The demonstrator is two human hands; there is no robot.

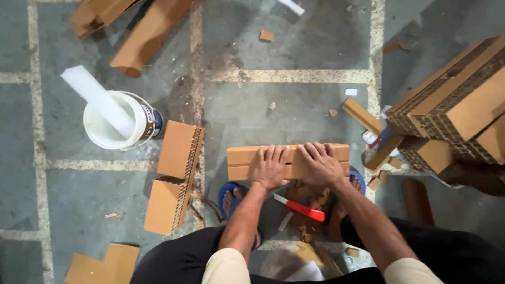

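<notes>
Under both fingers (277,153), cardboard block (242,162).

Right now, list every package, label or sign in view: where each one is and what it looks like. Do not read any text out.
White bucket: on the floor at the left, round, with a dark printed label on its side and a white tube leaning in it.
Small red and white pack: on the floor right of the cardboard block under both hands, partly hidden, kind unclear.
No signs or screens.
</notes>
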